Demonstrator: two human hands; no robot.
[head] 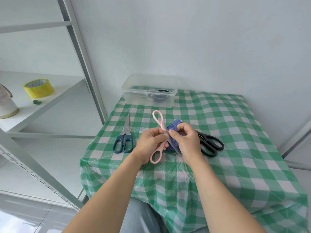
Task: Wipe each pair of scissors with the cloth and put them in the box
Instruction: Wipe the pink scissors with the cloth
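Left grip point(151, 140), right grip point(187, 140) meet, both pinching (fingers curled).

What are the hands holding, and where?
The left hand grips the pink scissors near the hinge. The right hand pinches the blue cloth against a blade.

Three pairs, pink scissors point(161, 147), teal scissors point(126, 134), black scissors point(208, 140), one clear box point(134, 98), one blue cloth point(175, 126), one tape roll point(39, 90)

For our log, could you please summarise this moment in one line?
left hand holds pink scissors; right hand pinches blue cloth round them
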